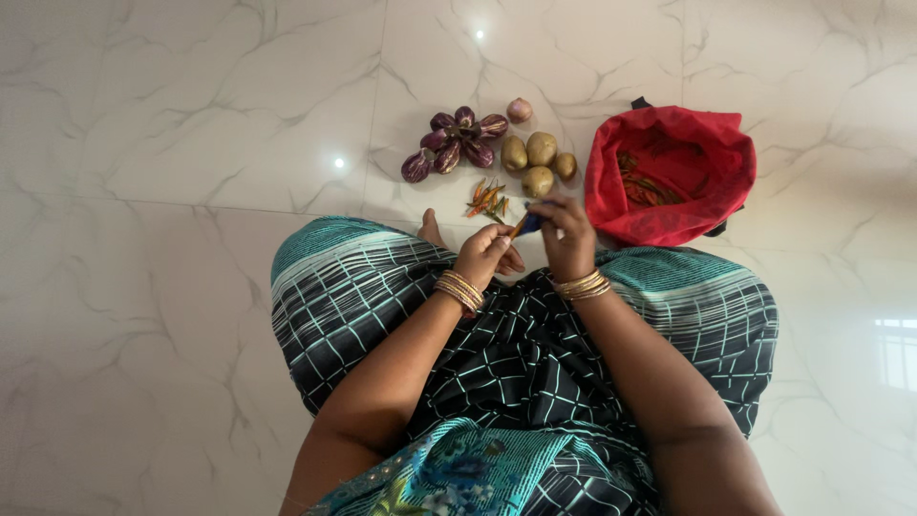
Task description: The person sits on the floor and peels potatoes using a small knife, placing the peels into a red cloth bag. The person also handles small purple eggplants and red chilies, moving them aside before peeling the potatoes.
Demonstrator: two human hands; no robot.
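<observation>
I sit cross-legged on a white marble floor. My left hand (487, 254) and my right hand (564, 234) meet above my knees and together hold a small thin object (524, 225) with an orange part and a blue part; what it is cannot be told. Both wrists carry gold bangles. Just beyond my hands lies a small heap of red, orange and green chillies (486, 199). Past them sit several brown potatoes (538, 162), a cluster of small purple aubergines (457, 141) and one onion (519, 110).
An open red cloth bag (669, 177) with dark vegetables inside stands on the floor to the right of the potatoes. My bare toes (431, 229) show by my left knee. Marble floor tiles (172, 143) stretch all around.
</observation>
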